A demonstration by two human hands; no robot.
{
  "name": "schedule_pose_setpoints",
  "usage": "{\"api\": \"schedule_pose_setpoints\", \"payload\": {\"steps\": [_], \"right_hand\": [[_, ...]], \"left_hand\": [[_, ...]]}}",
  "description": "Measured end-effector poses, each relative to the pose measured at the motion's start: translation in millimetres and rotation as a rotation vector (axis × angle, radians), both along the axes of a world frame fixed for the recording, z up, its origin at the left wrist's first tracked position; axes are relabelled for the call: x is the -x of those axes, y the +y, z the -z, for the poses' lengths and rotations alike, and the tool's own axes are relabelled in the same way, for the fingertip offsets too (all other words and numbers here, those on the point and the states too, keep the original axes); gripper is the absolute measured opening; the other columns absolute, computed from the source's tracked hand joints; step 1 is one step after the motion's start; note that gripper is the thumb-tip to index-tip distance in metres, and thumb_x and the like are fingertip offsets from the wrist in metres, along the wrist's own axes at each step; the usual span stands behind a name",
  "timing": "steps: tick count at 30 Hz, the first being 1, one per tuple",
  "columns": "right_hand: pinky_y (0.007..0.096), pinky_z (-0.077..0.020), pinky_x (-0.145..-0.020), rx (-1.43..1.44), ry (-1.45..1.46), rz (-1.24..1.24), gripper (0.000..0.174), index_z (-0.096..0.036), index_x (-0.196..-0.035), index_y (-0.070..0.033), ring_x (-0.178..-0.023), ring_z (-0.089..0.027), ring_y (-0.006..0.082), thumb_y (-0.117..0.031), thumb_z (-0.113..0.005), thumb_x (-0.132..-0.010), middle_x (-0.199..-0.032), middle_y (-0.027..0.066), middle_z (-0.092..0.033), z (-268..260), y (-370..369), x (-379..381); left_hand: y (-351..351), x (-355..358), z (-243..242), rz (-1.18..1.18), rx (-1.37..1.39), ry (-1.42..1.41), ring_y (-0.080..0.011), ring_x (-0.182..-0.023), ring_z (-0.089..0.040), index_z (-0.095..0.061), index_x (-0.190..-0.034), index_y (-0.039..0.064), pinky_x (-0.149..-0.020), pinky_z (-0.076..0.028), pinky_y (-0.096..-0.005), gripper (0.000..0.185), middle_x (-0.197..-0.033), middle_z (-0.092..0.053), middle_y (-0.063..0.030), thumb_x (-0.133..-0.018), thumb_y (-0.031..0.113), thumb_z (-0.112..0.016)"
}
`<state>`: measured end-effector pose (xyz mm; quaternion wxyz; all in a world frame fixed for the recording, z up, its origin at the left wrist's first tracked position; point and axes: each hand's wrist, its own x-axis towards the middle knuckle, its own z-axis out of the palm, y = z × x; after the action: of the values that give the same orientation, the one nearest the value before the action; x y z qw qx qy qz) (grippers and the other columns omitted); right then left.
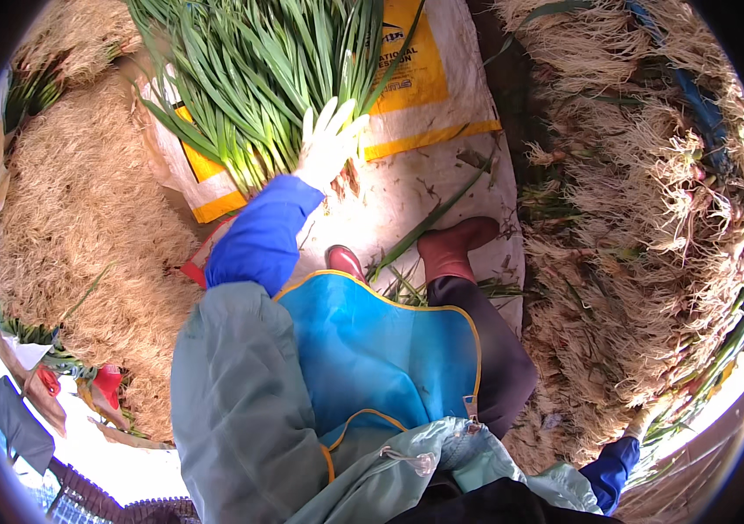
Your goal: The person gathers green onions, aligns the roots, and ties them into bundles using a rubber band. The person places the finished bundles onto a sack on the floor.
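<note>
My left hand, in a pale glove, lies with its fingers spread over the right side of a spread of green onions. Their white stems and roots point towards me and their leaves point away. The onions rest on a white and yellow woven sack that bears writing. Far out to the lower right, my right hand reaches to the edge of a stacked pile of rooted onions. It is small and partly hidden there, so its grip is unclear.
On the left stands a large heap of onions, roots outward. A white sheet with loose leaf scraps covers the ground under my red boots. A blue apron covers my lap. A blue strip crosses the right pile.
</note>
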<state>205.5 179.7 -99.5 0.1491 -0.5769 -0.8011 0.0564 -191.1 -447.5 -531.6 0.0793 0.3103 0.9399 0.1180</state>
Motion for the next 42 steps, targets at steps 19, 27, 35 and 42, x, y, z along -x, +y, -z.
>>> {"api": "schedule_pose_setpoints", "payload": {"steps": [19,27,35,42], "right_hand": [[0.0383,-0.0461,-0.089,0.615,-0.033,-1.725,0.069,-0.048,-0.124,-0.006,-0.106,-0.054,0.0339,-0.004,-0.072,-0.060,-0.123,0.0180,-0.051,318.9,-425.8,325.8],[0.0380,-0.0445,-0.068,1.125,0.110,-1.464,0.016,-0.059,-0.085,-0.003,-0.084,-0.055,0.0257,-0.012,-0.046,-0.082,-0.086,0.0144,-0.058,521.3,-536.4,340.2],[0.0392,-0.0480,-0.077,1.125,-0.132,-1.210,0.069,-0.027,-0.139,-0.007,-0.089,-0.059,0.0252,-0.025,-0.057,-0.079,-0.107,0.0169,-0.057,389.3,-453.0,244.2],[0.0368,-0.0470,-0.085,0.802,0.078,-0.872,0.030,-0.059,-0.112,-0.010,-0.098,-0.059,0.0304,-0.022,-0.055,-0.084,-0.107,0.0123,-0.062,57.8,-279.5,157.3]], "left_hand": [[-19.2,52.2,37.1,0.395,0.228,-0.086,-0.0250,-0.139,-0.011,-0.040,-0.135,0.030,-0.108,-0.010,-0.0588,0.043,-0.150,-0.019,-0.0017,-0.092,0.031,-0.041],[-22.3,48.4,85.2,0.301,0.073,-0.229,-0.0308,-0.131,-0.031,-0.031,-0.140,0.013,-0.108,-0.019,-0.0517,0.052,-0.146,-0.029,-0.0075,-0.090,0.025,-0.038],[35.6,60.9,6.6,0.351,0.706,-0.374,-0.0283,-0.140,-0.009,-0.036,-0.137,0.036,-0.104,-0.012,-0.0639,0.063,-0.151,-0.014,-0.0014,-0.079,0.044,-0.059],[131.1,40.3,-198.1,0.168,-0.264,-1.240,-0.0316,-0.135,-0.023,-0.039,-0.136,0.025,-0.109,-0.019,-0.0456,0.062,-0.146,-0.028,-0.0119,-0.081,0.038,-0.064]]}}
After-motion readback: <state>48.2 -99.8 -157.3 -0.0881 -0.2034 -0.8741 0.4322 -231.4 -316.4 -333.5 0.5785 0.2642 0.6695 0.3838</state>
